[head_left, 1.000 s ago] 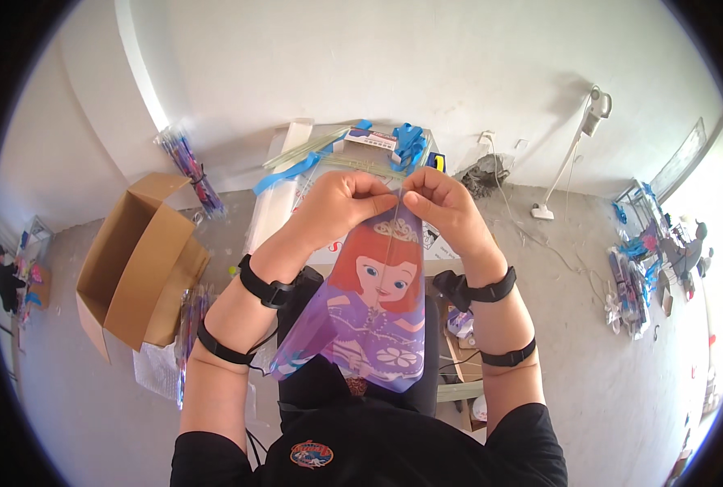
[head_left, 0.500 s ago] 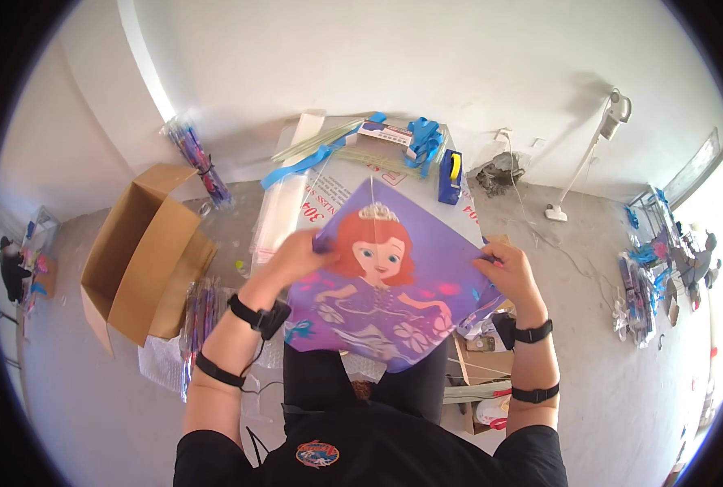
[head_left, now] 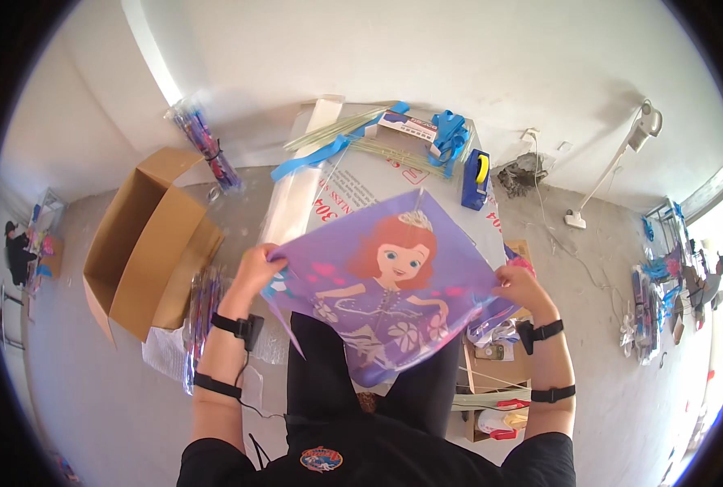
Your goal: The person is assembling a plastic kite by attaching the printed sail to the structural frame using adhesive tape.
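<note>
Stretched between my hands above my lap is a purple diamond-shaped kite sail [head_left: 361,260], printed with a red-haired cartoon princess in a tiara. My left hand [head_left: 256,274] pinches its left corner, and a loose flap hangs below that hand. My right hand [head_left: 525,290] pinches the right corner. The far corner points over the table [head_left: 361,183], and the lower part droops over my thighs. The tips of the fingers behind the fabric are partly hidden.
On the table are thin pale rods [head_left: 329,130], blue ribbon [head_left: 449,134], a small box [head_left: 407,125] and a blue tape dispenser [head_left: 474,191]. An open cardboard box [head_left: 154,252] stands left. Wrapped bundles [head_left: 203,146] lean nearby. A stick vacuum [head_left: 613,166] leans on the wall.
My left hand has moved left and slightly down, spreading the kite sail wider. Its left corner now hangs as a flap, and the printed figure has shifted right. My right hand still grips its corner.
</note>
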`<control>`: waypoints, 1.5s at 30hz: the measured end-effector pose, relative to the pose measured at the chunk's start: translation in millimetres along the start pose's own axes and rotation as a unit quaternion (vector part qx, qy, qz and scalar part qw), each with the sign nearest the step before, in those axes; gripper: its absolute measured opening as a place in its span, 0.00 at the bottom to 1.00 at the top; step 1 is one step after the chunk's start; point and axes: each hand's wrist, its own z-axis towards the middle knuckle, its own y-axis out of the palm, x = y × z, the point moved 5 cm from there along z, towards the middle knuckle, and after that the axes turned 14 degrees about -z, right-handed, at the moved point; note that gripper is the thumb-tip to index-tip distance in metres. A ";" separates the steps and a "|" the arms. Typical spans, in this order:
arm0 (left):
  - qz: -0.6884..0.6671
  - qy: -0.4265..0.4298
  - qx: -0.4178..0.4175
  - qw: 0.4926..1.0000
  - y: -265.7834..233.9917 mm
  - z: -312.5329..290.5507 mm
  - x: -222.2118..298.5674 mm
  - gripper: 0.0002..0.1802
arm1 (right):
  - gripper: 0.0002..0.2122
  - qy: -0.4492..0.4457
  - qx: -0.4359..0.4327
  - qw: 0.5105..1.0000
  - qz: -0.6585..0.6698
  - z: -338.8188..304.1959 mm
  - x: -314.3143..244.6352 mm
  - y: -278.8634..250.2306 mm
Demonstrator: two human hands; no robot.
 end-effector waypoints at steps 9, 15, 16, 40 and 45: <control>0.129 -0.054 -0.089 0.986 -27.4 125.0 -2.8 0.14 | 0.08 0.040 0.008 0.998 -0.044 125.0 54.6 37.1; 0.399 0.001 -0.134 0.907 -16.7 214.2 -67.9 0.16 | 0.06 0.047 0.079 0.965 -0.245 213.3 61.8 59.5; 0.431 -0.010 -0.112 0.895 -16.3 220.4 -75.8 0.12 | 0.07 0.072 0.088 0.960 -0.256 223.5 63.0 66.6; 0.322 0.169 0.011 0.932 235.7 104.2 -89.1 0.31 | 0.09 0.060 0.166 0.975 -0.138 265.2 57.2 112.1; 0.329 0.143 0.021 0.933 231.6 102.1 -82.7 0.30 | 0.08 0.037 0.179 0.971 -0.155 307.4 56.5 103.3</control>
